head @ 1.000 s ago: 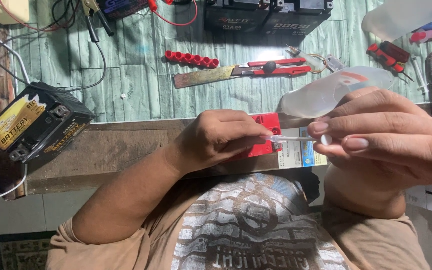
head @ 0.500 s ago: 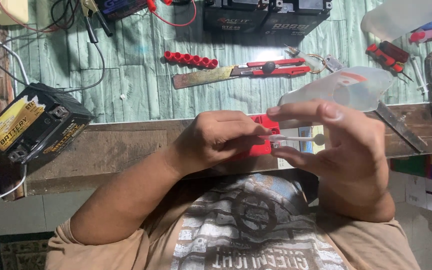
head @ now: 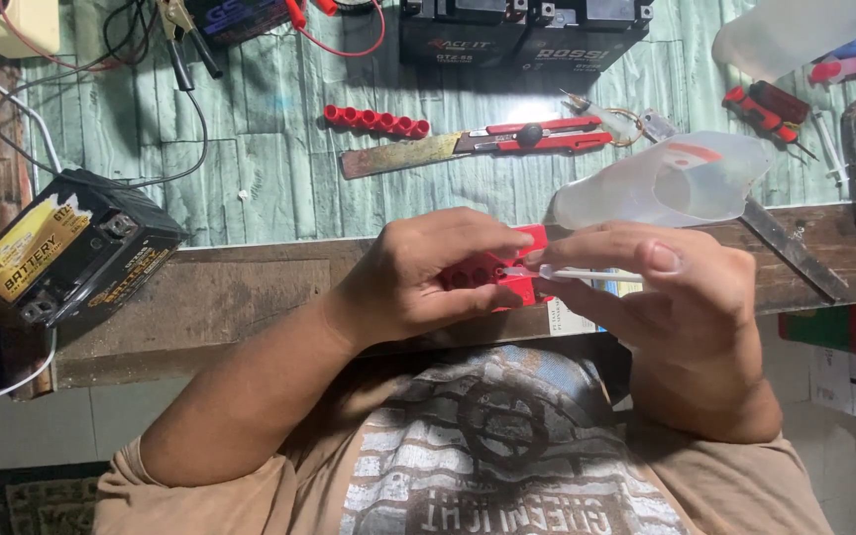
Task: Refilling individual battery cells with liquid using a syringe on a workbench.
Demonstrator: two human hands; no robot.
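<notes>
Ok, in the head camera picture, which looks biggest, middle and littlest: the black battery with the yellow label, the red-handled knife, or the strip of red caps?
1. Black battery, biggest, though it sits nearer the camera.
2. Red-handled knife, long but thin.
3. Strip of red caps, littlest.

The knife and caps lie side by side, so that comparison is fair.

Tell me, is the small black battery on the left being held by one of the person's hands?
No. The black battery sits alone at the bench's left edge, while the left hand and right hand hold a red plastic piece.
</notes>
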